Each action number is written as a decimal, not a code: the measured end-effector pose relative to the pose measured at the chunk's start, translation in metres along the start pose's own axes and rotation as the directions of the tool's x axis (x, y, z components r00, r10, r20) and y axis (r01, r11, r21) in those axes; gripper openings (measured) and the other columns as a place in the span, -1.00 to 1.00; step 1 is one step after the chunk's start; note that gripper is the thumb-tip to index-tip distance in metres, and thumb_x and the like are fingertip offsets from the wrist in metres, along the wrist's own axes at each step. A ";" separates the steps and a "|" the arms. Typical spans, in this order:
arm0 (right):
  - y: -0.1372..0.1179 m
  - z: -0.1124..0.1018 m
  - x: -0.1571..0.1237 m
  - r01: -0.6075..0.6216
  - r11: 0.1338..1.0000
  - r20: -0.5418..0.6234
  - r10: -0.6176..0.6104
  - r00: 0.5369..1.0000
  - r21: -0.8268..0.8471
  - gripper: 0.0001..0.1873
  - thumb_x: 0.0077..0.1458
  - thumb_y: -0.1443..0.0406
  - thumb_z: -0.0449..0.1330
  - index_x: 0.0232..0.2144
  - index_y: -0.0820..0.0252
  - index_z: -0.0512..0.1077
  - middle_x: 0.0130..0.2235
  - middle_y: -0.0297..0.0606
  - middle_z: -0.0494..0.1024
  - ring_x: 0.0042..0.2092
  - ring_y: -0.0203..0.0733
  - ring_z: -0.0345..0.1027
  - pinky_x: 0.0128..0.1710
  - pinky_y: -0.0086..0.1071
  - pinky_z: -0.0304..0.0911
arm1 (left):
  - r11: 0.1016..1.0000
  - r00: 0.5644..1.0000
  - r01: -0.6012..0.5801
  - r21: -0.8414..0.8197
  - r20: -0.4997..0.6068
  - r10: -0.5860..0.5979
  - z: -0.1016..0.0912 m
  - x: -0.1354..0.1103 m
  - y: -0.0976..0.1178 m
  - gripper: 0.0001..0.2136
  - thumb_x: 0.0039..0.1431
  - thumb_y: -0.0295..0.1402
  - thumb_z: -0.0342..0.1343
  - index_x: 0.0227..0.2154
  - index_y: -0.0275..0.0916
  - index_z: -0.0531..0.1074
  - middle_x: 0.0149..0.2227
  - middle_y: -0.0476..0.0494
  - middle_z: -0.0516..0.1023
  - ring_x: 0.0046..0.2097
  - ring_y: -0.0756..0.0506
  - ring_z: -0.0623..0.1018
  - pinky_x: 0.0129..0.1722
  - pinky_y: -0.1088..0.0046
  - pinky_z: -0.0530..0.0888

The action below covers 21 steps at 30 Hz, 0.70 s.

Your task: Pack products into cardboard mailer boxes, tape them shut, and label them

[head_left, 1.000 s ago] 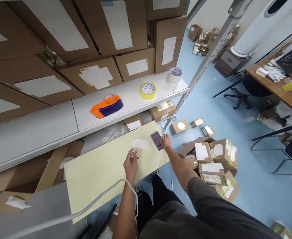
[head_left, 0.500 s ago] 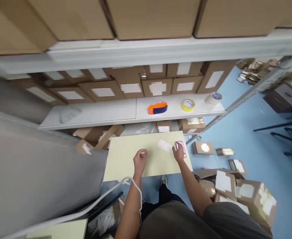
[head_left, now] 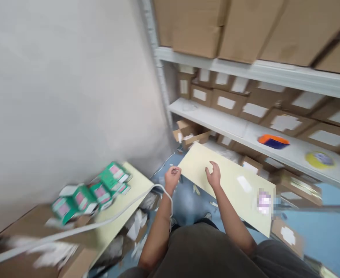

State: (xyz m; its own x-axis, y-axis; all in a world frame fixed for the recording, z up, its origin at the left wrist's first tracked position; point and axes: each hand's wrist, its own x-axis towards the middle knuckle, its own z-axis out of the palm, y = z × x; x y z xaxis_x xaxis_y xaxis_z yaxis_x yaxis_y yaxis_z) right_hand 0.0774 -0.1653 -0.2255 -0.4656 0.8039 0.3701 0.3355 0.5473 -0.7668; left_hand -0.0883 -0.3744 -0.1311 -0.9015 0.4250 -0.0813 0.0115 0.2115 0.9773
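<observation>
My left hand (head_left: 172, 179) hangs just off the left edge of a pale yellow tabletop (head_left: 197, 164). Its fingers curl into a loose ring, and nothing shows inside. Over the tabletop is my right hand (head_left: 214, 175), with thumb and fingers apart and nothing held. A small white paper slip (head_left: 244, 184) lies on the top, to the right of that hand. Further right, the pinkish phone (head_left: 264, 201) is partly covered by a pixelated patch. A white cable (head_left: 120, 212) runs up to my left forearm and loops round it.
Several green boxes (head_left: 100, 193) stand on another pale table (head_left: 135, 179) at left, beside an open carton (head_left: 80, 266). A grey shelf (head_left: 230, 127) behind carries labelled cartons (head_left: 226, 103), an orange and dark blue object (head_left: 273, 141) and a yellow tape roll (head_left: 319, 159).
The view has swung left, bringing the green boxes in. My right hand has come away from the phone and moved left, its fingers apart. The left hand has moved off the tabletop.
</observation>
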 end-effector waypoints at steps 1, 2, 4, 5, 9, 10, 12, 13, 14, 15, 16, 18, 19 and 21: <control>-0.014 0.016 -0.001 0.026 1.000 0.029 -0.026 0.999 0.016 -0.49 0.33 0.08 0.13 0.22 0.13 0.48 0.20 0.09 0.56 0.25 0.20 0.43 0.18 0.15 0.48 | 1.000 0.999 0.021 -0.002 -0.038 -0.021 -0.025 -0.003 -0.005 -0.68 0.06 0.01 0.34 -0.36 -0.15 0.58 -0.47 -0.05 0.62 -0.41 -0.09 0.60 -0.35 0.41 0.52; -0.029 0.034 -0.003 0.046 0.998 0.060 -0.048 0.997 0.031 -0.49 0.33 0.07 0.13 0.22 0.13 0.48 0.21 0.09 0.56 0.25 0.19 0.43 0.16 0.14 0.49 | 0.999 0.996 0.038 -0.005 -0.077 -0.039 -0.050 -0.006 -0.011 -0.69 0.07 0.00 0.35 -0.36 -0.15 0.60 -0.48 -0.04 0.61 -0.42 -0.09 0.59 -0.37 0.41 0.52; -0.058 0.069 -0.011 0.079 0.994 0.127 -0.087 0.988 0.070 -0.48 0.32 0.06 0.14 0.23 0.12 0.47 0.22 0.09 0.55 0.23 0.18 0.44 0.14 0.11 0.50 | 0.998 0.985 0.051 -0.019 -0.166 -0.054 -0.098 -0.013 -0.023 -0.69 0.08 -0.01 0.34 -0.34 -0.17 0.63 -0.47 -0.07 0.63 -0.42 -0.09 0.60 -0.37 0.40 0.53; -0.073 0.087 -0.016 0.092 0.991 0.163 -0.106 0.981 0.096 -0.47 0.32 0.06 0.15 0.23 0.13 0.47 0.22 0.09 0.54 0.21 0.17 0.45 0.12 0.09 0.51 | 0.998 0.976 0.044 -0.035 -0.210 -0.051 -0.121 -0.017 -0.028 -0.69 0.10 -0.02 0.33 -0.32 -0.18 0.66 -0.44 -0.10 0.66 -0.40 -0.11 0.62 -0.35 0.39 0.55; -0.130 0.148 -0.041 0.134 0.966 0.313 -0.201 0.928 0.222 -0.46 0.30 0.06 0.17 0.22 0.13 0.50 0.22 0.09 0.55 0.18 0.14 0.47 0.08 0.03 0.53 | 0.993 0.917 0.025 -0.116 -0.393 -0.069 -0.198 -0.038 -0.049 -0.67 0.15 -0.07 0.27 -0.23 -0.24 0.71 -0.25 -0.23 0.76 -0.30 -0.14 0.69 -0.23 0.32 0.63; -0.142 0.161 -0.047 0.142 0.957 0.346 -0.227 0.910 0.255 -0.47 0.30 0.05 0.17 0.22 0.13 0.50 0.23 0.08 0.55 0.18 0.14 0.48 0.07 0.02 0.53 | 0.991 0.898 0.031 -0.133 -0.432 -0.086 -0.213 -0.045 -0.054 -0.67 0.14 -0.09 0.27 -0.21 -0.25 0.71 -0.23 -0.25 0.77 -0.30 -0.13 0.70 -0.23 0.32 0.63; -0.165 0.185 -0.058 0.151 0.937 0.407 -0.277 0.870 0.314 -0.46 0.30 0.05 0.19 0.22 0.13 0.52 0.23 0.08 0.55 0.17 0.12 0.48 0.06 -0.01 0.54 | 0.987 0.860 0.040 -0.155 -0.498 -0.113 -0.238 -0.059 -0.065 -0.65 0.13 -0.11 0.28 -0.18 -0.26 0.71 -0.21 -0.26 0.77 -0.32 -0.12 0.69 -0.26 0.35 0.61; -0.174 0.196 -0.064 0.153 0.928 0.438 -0.300 0.847 0.340 -0.46 0.29 0.04 0.19 0.21 0.13 0.52 0.24 0.08 0.55 0.17 0.12 0.48 0.05 -0.01 0.54 | 0.987 0.842 0.041 -0.158 -0.526 -0.119 -0.248 -0.067 -0.070 -0.65 0.13 -0.10 0.27 -0.17 -0.26 0.70 -0.22 -0.25 0.76 -0.32 -0.12 0.69 -0.27 0.35 0.61; -0.183 0.206 -0.069 0.152 0.920 0.471 -0.321 0.822 0.362 -0.46 0.29 0.04 0.19 0.21 0.13 0.53 0.24 0.08 0.55 0.18 0.13 0.48 0.05 -0.01 0.54 | 0.987 0.823 0.044 -0.154 -0.555 -0.123 -0.257 -0.075 -0.076 -0.65 0.13 -0.08 0.27 -0.19 -0.25 0.69 -0.23 -0.24 0.76 -0.32 -0.12 0.69 -0.26 0.36 0.60; -0.191 0.216 -0.074 0.149 0.912 0.504 -0.341 0.793 0.382 -0.46 0.28 0.04 0.20 0.20 0.14 0.53 0.24 0.08 0.55 0.18 0.14 0.48 0.06 0.01 0.54 | 0.988 0.801 0.052 -0.147 -0.584 -0.129 -0.265 -0.084 -0.081 -0.65 0.14 -0.06 0.26 -0.22 -0.24 0.69 -0.25 -0.22 0.75 -0.32 -0.12 0.69 -0.25 0.36 0.60; -0.198 0.226 -0.080 0.144 0.904 0.535 -0.360 0.764 0.403 -0.46 0.28 0.04 0.20 0.20 0.14 0.53 0.24 0.09 0.55 0.19 0.15 0.48 0.08 0.03 0.54 | 0.988 0.778 0.068 -0.139 -0.613 -0.140 -0.272 -0.093 -0.087 -0.65 0.13 -0.04 0.25 -0.26 -0.23 0.68 -0.27 -0.21 0.74 -0.32 -0.12 0.69 -0.24 0.35 0.60; -0.211 0.242 -0.093 0.132 0.888 0.585 -0.396 0.707 0.441 -0.46 0.27 0.04 0.20 0.20 0.14 0.54 0.25 0.09 0.55 0.22 0.17 0.47 0.13 0.08 0.52 | 0.984 0.725 0.118 -0.136 -0.665 -0.179 -0.283 -0.111 -0.096 -0.64 0.11 0.00 0.26 -0.31 -0.22 0.67 -0.32 -0.19 0.73 -0.32 -0.13 0.69 -0.24 0.35 0.59; -0.216 0.249 -0.100 0.126 0.880 0.605 -0.412 0.681 0.458 -0.46 0.27 0.05 0.20 0.19 0.14 0.54 0.25 0.09 0.55 0.22 0.18 0.47 0.16 0.10 0.51 | 0.979 0.696 0.144 -0.143 -0.689 -0.204 -0.287 -0.121 -0.101 -0.63 0.09 0.01 0.27 -0.32 -0.22 0.67 -0.34 -0.19 0.73 -0.32 -0.14 0.69 -0.24 0.34 0.59; -0.227 0.261 -0.114 0.116 0.867 0.638 -0.442 0.630 0.485 -0.47 0.28 0.06 0.19 0.19 0.13 0.54 0.24 0.08 0.56 0.24 0.18 0.47 0.20 0.12 0.49 | 0.967 0.635 0.188 -0.171 -0.730 -0.252 -0.294 -0.139 -0.108 -0.61 0.04 0.03 0.30 -0.33 -0.23 0.68 -0.34 -0.21 0.74 -0.31 -0.16 0.69 -0.25 0.33 0.59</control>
State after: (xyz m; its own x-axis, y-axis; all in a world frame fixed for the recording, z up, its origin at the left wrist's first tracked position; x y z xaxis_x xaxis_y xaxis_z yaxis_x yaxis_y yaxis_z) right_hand -0.1595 -0.4414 -0.2308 -0.9645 0.1164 0.2370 -0.1604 0.4545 -0.8762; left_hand -0.0913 -0.7153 -0.1677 -0.8914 -0.4258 -0.1555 -0.2320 0.1338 0.9635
